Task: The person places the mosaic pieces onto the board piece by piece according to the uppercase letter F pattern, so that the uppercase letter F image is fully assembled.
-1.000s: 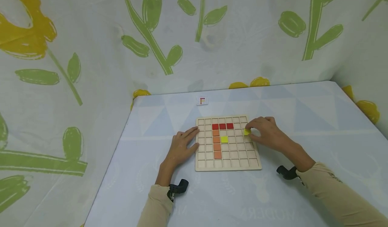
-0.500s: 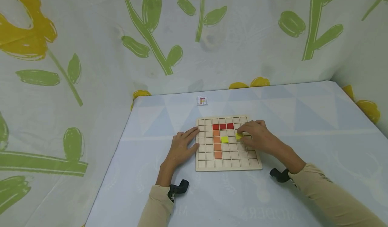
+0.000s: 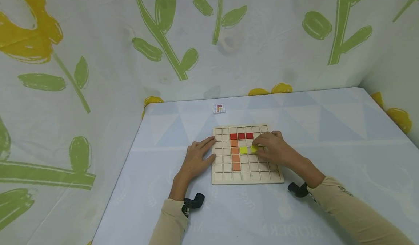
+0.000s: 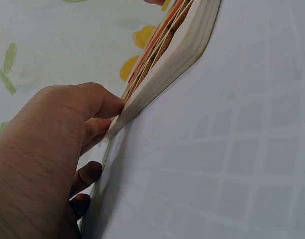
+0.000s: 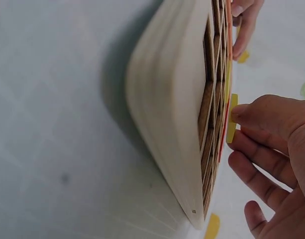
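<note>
Between thumb and fingertips my right hand (image 3: 273,148) pinches a yellow square tile (image 5: 232,118), held just over the wooden grid board (image 3: 226,179). In the head view this yellow tile (image 3: 254,149) is partly hidden by the fingers. Left of it another yellow tile (image 3: 243,150) lies in a cell. A row of three red tiles (image 3: 241,136) and a column of several orange tiles (image 3: 235,150) fill other cells. My left hand (image 3: 196,159) touches the board's left edge with thumb and fingers extended; in the left wrist view its thumb (image 4: 112,105) rests at the rim.
A small card (image 3: 219,108) printed with a coloured grid pattern lies behind the board on the pale, patterned tabletop (image 3: 157,165). A flower-printed cloth (image 3: 255,52) rises behind the table and along its left side.
My right hand has moved left over the board, carrying the pinched yellow tile from near the right edge toward the other yellow tile. The left hand has stayed at the board's left edge.
</note>
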`<state>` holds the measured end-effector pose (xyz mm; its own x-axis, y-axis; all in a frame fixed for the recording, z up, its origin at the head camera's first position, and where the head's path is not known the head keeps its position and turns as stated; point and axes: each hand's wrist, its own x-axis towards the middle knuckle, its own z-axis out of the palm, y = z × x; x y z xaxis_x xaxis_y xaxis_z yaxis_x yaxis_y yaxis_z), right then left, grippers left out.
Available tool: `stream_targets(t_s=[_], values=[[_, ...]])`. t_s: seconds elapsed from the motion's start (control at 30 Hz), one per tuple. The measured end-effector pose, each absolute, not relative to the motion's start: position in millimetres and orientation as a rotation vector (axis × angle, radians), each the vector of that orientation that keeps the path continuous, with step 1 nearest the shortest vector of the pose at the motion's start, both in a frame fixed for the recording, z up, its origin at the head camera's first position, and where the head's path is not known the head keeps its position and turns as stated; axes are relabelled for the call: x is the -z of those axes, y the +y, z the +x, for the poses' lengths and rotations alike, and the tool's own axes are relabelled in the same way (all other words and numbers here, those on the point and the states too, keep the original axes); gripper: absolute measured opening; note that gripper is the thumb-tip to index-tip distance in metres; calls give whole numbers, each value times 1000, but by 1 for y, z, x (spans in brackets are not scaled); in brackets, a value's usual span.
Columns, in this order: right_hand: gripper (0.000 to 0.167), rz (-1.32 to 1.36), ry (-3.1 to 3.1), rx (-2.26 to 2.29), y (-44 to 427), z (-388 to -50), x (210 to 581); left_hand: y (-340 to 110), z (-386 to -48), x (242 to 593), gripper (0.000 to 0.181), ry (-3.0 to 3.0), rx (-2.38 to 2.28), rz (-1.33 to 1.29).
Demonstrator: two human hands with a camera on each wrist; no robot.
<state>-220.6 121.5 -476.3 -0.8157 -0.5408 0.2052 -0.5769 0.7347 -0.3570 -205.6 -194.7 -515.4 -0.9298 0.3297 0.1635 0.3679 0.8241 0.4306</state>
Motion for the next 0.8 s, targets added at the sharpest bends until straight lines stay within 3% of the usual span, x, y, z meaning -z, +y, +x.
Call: stream_targets(t_s=[0.8], values=[[20, 963, -2852, -677, 115, -219, 475, -193, -204, 515, 57, -2891, 712, -564]])
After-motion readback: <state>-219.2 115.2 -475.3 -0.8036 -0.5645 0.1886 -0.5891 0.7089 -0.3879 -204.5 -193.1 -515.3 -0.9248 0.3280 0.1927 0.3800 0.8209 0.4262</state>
